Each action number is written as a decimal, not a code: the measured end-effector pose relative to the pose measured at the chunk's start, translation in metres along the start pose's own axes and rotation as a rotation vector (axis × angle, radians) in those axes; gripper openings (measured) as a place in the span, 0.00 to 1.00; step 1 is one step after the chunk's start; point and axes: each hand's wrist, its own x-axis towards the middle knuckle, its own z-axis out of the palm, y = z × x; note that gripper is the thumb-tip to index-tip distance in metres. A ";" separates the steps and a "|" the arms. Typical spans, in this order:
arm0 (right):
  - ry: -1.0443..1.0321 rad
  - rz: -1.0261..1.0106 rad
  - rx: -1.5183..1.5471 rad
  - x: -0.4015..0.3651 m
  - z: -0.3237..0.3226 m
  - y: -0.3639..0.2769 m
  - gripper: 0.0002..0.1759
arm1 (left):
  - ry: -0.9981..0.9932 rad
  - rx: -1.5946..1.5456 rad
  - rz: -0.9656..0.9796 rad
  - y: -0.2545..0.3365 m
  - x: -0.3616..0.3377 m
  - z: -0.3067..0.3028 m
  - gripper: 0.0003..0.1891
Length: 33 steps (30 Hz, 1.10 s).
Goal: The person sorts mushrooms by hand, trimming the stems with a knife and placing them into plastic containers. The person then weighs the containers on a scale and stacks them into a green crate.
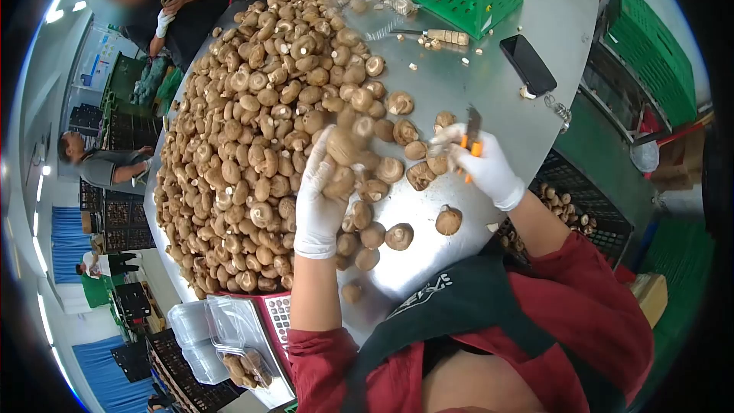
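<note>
Mushrooms (340, 182) are cupped in the left hand (313, 210) beside the pile (256, 107), apparently being gathered; the knife (475, 150) is gripped in the right hand (493, 172). Careful blade (473, 121) clearance seems called for.

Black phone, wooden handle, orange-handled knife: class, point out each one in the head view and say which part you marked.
Black phone (527, 64): head view, middle of its dark face.
Wooden handle (448, 37): head view, middle of the grip.
Orange-handled knife (476, 149): head view, on the orange handle.
</note>
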 end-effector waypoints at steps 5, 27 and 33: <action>-0.090 -0.341 -0.152 0.010 0.051 0.019 0.21 | 0.025 0.407 -0.170 -0.030 -0.040 0.025 0.27; -0.466 -0.410 -1.351 0.193 0.045 -0.001 0.25 | 0.163 0.707 0.032 -0.066 -0.119 -0.016 0.19; -0.503 -0.303 -1.477 0.151 0.017 -0.024 0.25 | 0.108 0.850 0.106 -0.072 -0.118 -0.023 0.19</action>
